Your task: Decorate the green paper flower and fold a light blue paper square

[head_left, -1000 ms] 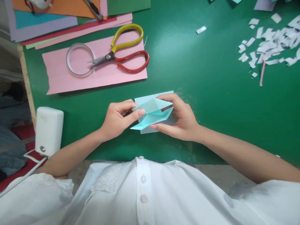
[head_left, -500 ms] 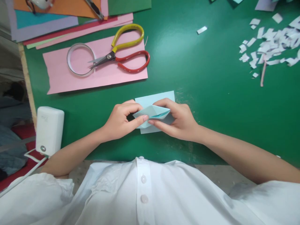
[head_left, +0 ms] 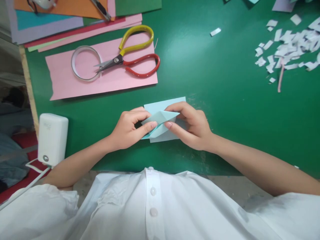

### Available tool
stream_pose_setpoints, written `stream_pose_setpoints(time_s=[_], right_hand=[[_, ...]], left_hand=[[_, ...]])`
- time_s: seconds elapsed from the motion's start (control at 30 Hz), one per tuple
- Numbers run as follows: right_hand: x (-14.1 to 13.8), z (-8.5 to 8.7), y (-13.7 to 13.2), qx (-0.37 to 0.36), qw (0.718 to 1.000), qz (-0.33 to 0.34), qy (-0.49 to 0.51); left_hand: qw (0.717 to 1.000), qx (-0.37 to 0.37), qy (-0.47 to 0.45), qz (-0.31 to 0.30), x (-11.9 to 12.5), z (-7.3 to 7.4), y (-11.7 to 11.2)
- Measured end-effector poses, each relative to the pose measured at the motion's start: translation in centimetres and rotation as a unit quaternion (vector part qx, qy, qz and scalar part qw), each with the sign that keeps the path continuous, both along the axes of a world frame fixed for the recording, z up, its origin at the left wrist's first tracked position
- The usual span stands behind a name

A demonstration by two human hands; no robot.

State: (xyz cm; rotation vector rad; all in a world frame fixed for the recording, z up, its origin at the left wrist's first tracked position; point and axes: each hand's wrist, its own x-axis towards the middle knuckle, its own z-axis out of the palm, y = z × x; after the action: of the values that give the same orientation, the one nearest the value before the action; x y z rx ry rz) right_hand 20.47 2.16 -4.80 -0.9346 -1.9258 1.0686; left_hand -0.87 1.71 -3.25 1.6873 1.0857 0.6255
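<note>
A folded piece of light blue paper (head_left: 162,117) with pointed ends is held in front of my chest, above the green table. My left hand (head_left: 130,128) pinches its left side, thumb on the near face and fingers behind. On its right side, my right hand (head_left: 191,125) grips it between thumb and index finger; the fingertips behind are hidden. A flap of the folded paper sticks out at the lower left, below my left thumb. Under it lies a flat light blue sheet (head_left: 165,104), partly covered by the hands.
Scissors (head_left: 117,60) with yellow and red handles and a roll of tape (head_left: 72,63) lie on a pink sheet (head_left: 60,88). Coloured papers (head_left: 60,13) are stacked upper left. White paper scraps (head_left: 287,50) are at right. A white corded device (head_left: 52,140) stands by the left edge.
The folded paper's near flap has shifted to the lower left and its right tip now shows as a single point. My right thumb has moved slightly right and up.
</note>
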Motion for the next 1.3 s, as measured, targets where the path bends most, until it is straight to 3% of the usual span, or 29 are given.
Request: stream_pose_setpoints(time_s=[0.8,0.97,1.13,1.3], right_hand=[[0.03,-0.08,-0.06,0.001,1.000,-0.010,0.020],[0.10,0.00,-0.11,-0.003,1.000,-0.018,-0.001],[0.08,-0.05,0.05,0.042,0.999,-0.018,-0.004],[0.02,-0.14,-0.09,0.043,0.998,-0.022,-0.028]], left_hand=[[0.999,-0.028,-0.026,0.000,-0.17,0.06,0.17],[1.000,0.011,-0.011,-0.026,-0.14,-0.14,0.14],[0.994,0.075,0.025,-0.071,0.09,-0.04,0.21],[0.997,0.060,0.027,-0.039,0.16,-0.18,-0.07]])
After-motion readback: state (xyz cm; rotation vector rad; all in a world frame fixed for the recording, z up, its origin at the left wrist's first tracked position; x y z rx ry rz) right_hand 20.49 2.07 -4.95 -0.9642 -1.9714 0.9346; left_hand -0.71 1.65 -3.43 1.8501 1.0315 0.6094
